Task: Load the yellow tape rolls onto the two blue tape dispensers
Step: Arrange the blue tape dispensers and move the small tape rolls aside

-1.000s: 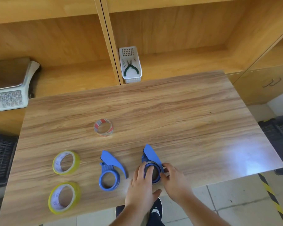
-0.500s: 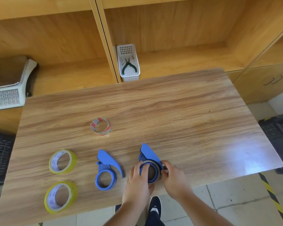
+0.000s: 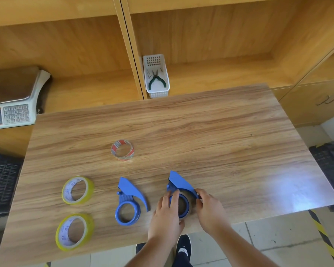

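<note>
Two yellow tape rolls lie flat at the table's front left, one (image 3: 78, 190) behind the other (image 3: 74, 231). An empty blue tape dispenser (image 3: 128, 204) lies flat to their right. A second blue dispenser (image 3: 178, 186) lies further right near the front edge, with what looks like a clear roll around its ring. My left hand (image 3: 166, 216) grips the left side of that ring. My right hand (image 3: 210, 210) grips its right side, fingertips at the blade guard.
A clear tape roll with a red-and-white core (image 3: 122, 150) stands behind the dispensers. On the shelf behind the wooden table (image 3: 220, 141) sit a white basket (image 3: 157, 77) with green pliers and a weighing scale (image 3: 12, 105). Black crates flank the table.
The camera shifted slightly. Both hands stay on the right dispenser, with small finger adjustments around its ring.
</note>
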`<act>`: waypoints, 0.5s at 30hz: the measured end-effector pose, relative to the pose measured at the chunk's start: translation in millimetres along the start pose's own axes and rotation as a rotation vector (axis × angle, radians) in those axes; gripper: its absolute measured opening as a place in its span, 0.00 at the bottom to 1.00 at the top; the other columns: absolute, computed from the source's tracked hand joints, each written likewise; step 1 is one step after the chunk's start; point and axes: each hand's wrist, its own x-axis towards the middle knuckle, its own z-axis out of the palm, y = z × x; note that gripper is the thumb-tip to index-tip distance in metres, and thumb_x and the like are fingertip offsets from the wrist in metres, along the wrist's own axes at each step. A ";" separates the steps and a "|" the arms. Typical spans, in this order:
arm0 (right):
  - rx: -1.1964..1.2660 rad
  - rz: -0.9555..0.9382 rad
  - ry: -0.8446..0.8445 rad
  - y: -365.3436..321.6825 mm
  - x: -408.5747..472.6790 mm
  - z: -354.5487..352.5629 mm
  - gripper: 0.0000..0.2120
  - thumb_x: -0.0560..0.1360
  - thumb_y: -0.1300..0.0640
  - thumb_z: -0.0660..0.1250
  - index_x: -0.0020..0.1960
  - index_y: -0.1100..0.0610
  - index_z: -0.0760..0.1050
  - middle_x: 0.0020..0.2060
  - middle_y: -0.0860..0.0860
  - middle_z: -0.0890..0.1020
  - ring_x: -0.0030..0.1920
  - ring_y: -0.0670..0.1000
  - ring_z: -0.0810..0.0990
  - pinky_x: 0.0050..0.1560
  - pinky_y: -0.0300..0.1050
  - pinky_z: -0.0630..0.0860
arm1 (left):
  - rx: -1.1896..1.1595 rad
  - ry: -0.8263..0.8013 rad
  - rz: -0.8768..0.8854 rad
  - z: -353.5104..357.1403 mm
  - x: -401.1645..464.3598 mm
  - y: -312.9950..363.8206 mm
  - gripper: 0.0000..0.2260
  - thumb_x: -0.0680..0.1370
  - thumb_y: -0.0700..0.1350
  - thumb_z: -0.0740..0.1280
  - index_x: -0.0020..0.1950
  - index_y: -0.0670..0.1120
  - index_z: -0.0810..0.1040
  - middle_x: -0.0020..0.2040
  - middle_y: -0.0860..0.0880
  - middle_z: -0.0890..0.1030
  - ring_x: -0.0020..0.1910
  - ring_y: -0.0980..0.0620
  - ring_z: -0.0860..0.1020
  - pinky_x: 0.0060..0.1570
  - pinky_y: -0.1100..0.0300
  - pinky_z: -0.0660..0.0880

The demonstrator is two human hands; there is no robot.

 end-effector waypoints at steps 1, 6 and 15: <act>0.001 -0.002 0.001 -0.1 0.4 -0.2 0.17 0.82 0.56 0.57 0.68 0.46 0.72 0.57 0.48 0.83 0.52 0.51 0.82 0.51 0.48 0.79 | 0.003 0.005 0.003 -0.4 0.6 0.4 0.40 0.77 0.49 0.70 0.81 0.56 0.48 0.80 0.51 0.58 0.78 0.49 0.61 0.72 0.54 0.69; 0.001 0.001 -0.005 -1.1 0.6 -1.6 0.17 0.82 0.56 0.57 0.69 0.46 0.72 0.56 0.48 0.83 0.51 0.51 0.82 0.50 0.47 0.79 | -0.025 0.020 0.022 -5.9 -1.6 3.2 0.40 0.75 0.47 0.68 0.81 0.56 0.50 0.80 0.52 0.58 0.78 0.49 0.59 0.74 0.55 0.67; 0.036 0.016 -0.010 -1.7 1.4 -3.5 0.15 0.82 0.55 0.58 0.66 0.46 0.75 0.57 0.50 0.83 0.55 0.55 0.82 0.49 0.47 0.76 | -0.113 0.124 0.078 -26.4 -10.4 14.2 0.40 0.71 0.54 0.67 0.81 0.56 0.54 0.76 0.57 0.61 0.74 0.52 0.62 0.73 0.58 0.66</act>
